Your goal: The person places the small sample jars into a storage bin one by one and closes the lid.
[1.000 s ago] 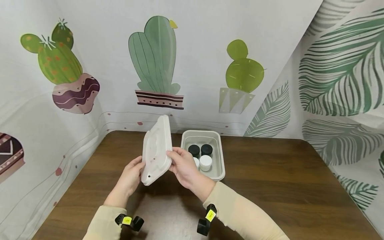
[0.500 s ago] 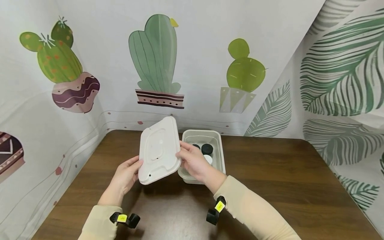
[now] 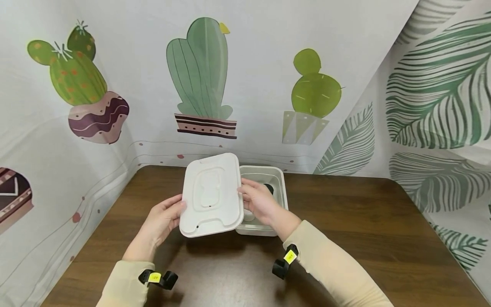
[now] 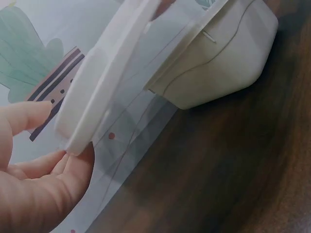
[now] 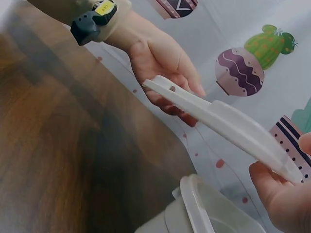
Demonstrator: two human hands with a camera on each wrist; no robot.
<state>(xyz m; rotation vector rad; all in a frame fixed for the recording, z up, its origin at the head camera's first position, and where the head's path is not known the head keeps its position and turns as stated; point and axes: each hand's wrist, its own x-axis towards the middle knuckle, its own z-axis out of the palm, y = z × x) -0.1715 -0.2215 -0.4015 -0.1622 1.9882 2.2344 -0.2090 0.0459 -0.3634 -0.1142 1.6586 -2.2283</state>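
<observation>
A white plastic lid (image 3: 211,194) with rounded corners and a raised panel is held tilted above the table by both hands. My left hand (image 3: 162,219) grips its left edge, thumb on the upper face. On the opposite edge, my right hand (image 3: 264,204) pinches the lid between thumb and fingers. Behind that hand sits a pale grey box (image 3: 283,189), partly covered from view by the lid. Inside it a black cap (image 3: 270,188) shows; the other contents are mostly hidden. The left wrist view shows the lid (image 4: 99,82) apart from the box (image 4: 228,48).
The brown wooden table (image 3: 356,230) extends right of the box and in front of the hands. A white cloth (image 3: 261,64) printed with cacti and leaves hangs behind the table's far edge. Black wrist cameras (image 3: 158,278) are strapped over both sleeves.
The lid has turned from nearly edge-on to show its broad upper face, tipping lower and moving right over part of the box. The right hand has moved right, hiding most jars.
</observation>
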